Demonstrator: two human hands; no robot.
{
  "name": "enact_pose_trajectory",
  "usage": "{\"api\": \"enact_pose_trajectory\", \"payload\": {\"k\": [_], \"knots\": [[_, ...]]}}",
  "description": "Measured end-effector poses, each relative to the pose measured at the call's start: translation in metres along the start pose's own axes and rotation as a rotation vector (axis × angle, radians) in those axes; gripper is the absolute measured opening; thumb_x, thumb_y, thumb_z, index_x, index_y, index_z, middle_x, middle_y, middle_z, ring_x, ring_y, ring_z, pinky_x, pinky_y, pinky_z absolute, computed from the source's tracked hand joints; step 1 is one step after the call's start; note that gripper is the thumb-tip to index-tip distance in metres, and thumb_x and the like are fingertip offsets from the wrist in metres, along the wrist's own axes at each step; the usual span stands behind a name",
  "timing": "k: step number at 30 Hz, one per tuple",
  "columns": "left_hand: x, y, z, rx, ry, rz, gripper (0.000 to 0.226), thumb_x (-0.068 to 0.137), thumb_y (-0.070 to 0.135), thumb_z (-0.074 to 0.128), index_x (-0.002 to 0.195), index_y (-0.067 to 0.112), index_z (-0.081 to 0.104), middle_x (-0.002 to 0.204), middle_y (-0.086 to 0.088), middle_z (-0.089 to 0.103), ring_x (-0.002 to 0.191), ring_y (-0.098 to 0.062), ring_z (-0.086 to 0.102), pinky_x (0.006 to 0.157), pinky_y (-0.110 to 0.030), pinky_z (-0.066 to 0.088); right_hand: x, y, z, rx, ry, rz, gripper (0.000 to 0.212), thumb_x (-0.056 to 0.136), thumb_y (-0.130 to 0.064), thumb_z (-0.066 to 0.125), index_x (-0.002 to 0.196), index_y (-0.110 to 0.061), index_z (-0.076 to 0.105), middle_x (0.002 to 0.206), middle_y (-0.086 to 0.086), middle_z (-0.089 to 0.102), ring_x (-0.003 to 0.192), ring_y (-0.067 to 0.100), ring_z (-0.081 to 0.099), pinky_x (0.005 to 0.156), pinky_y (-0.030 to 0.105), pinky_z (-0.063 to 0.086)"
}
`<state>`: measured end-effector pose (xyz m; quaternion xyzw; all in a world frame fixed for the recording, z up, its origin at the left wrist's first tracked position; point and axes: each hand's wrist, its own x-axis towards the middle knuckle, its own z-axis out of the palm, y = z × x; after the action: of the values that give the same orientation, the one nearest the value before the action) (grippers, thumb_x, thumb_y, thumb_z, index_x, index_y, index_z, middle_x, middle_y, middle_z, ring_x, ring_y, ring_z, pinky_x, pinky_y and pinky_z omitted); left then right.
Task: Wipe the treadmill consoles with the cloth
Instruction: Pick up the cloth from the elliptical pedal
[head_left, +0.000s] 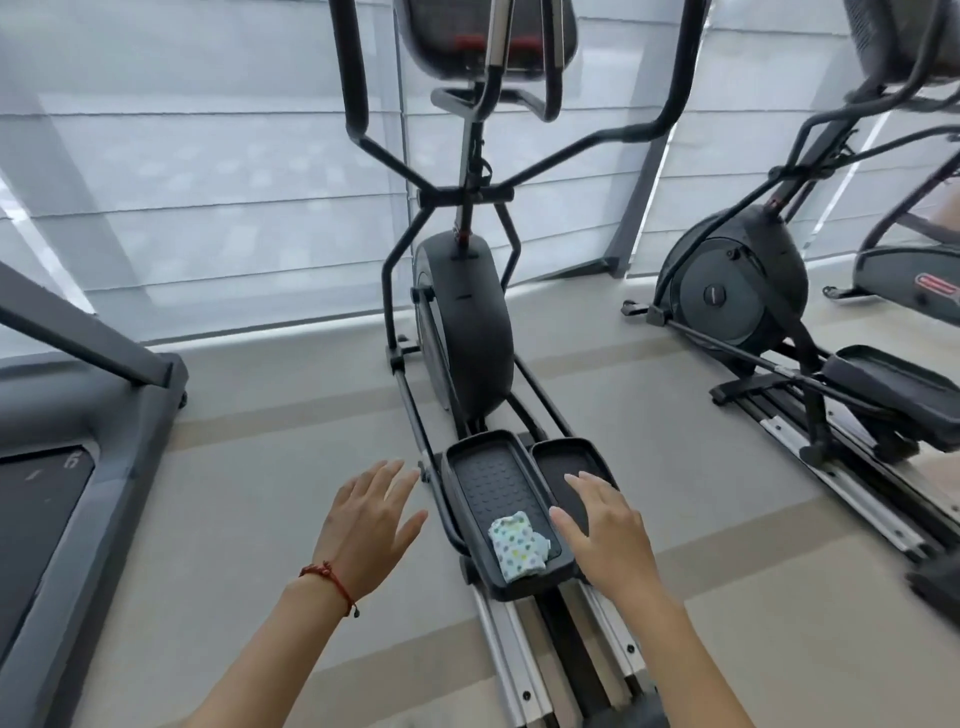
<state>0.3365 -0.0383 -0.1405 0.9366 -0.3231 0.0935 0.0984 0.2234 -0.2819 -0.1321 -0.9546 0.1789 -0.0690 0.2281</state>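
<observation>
White with little green and yellow dots, the cloth (519, 551) lies crumpled at the near end of the left foot pedal (493, 488) of a black elliptical machine (462, 322). No hand touches it.

Both hands reach out over the pedals with fingers straight and spread, holding nothing. The left hand (369, 519) is just left of the pedal, over the floor (260, 493). A red string bracelet (330, 579) is tied around that wrist. The right hand (602, 525) is just right of the cloth, over the right foot pedal (571, 457).

The machine's console (488, 36) is high up at the top, well apart from the cloth and the hands. Its black handlebars (358, 104) curve down on both sides, and a thin post (470, 171) stands between the pedals and the console. The big round wheel cover sits in front of the pedals. Silver rails (509, 649) run under the pedals toward the person.

On the left is the grey edge of a treadmill (104, 441) with its dark belt. On the right stands a second elliptical machine (737, 280), and part of its console (904, 41) shows in the top corner. Behind everything hang pale window blinds (208, 182).
</observation>
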Motion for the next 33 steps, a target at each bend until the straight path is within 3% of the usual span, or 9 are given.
{"api": "enact_pose_trajectory", "payload": {"k": [15,22,25,28,33], "knots": [[0.127,-0.068,0.169,-0.182,-0.309,0.173,0.065,0.1,0.048,0.009,0.12,0.01,0.058,0.119,-0.012,0.062,0.107,-0.029,0.059,0.084,-0.04,0.051,0.107,0.047,0.142,0.166,-0.133,0.442,0.047,0.094,-0.033,0.048,0.137,-0.017,0.041,0.141,0.0,0.044,0.129,0.013,0.038,0.108,0.032,0.032],[0.134,-0.068,0.245,-0.221,-0.44,0.193,0.069,0.099,0.049,0.009,0.118,0.01,0.062,0.119,-0.011,0.063,0.108,-0.028,0.06,0.085,-0.038,0.051,0.139,0.092,0.218,0.315,-0.182,0.669,0.047,0.094,-0.033,0.047,0.138,-0.018,0.04,0.138,0.0,0.044,0.121,0.012,0.041,0.089,0.022,0.031],[0.13,-0.069,0.277,-0.247,-0.461,0.156,0.061,0.099,0.049,0.011,0.121,0.013,0.055,0.121,-0.01,0.061,0.11,-0.027,0.057,0.092,-0.035,0.044,0.155,0.111,0.25,0.348,-0.204,0.744,0.049,0.093,-0.037,0.048,0.138,-0.019,0.039,0.139,0.001,0.043,0.123,0.015,0.042,0.095,0.03,0.041],[0.126,-0.067,0.304,-0.278,-0.501,0.113,0.06,0.099,0.049,0.012,0.121,0.013,0.053,0.12,-0.011,0.062,0.108,-0.029,0.059,0.086,-0.037,0.05,0.168,0.13,0.282,0.36,-0.259,0.784,0.053,0.091,-0.04,0.05,0.139,-0.02,0.037,0.141,0.002,0.04,0.125,0.018,0.042,0.101,0.043,0.042],[0.115,-0.064,0.331,-0.291,-0.527,0.059,0.057,0.099,0.05,0.013,0.121,0.014,0.051,0.119,-0.011,0.062,0.11,-0.026,0.054,0.084,-0.04,0.051,0.171,0.15,0.321,0.249,-0.321,0.784,0.065,0.085,-0.05,0.054,0.139,-0.02,0.034,0.139,0.003,0.039,0.127,0.02,0.038,0.104,0.041,0.035]]}}
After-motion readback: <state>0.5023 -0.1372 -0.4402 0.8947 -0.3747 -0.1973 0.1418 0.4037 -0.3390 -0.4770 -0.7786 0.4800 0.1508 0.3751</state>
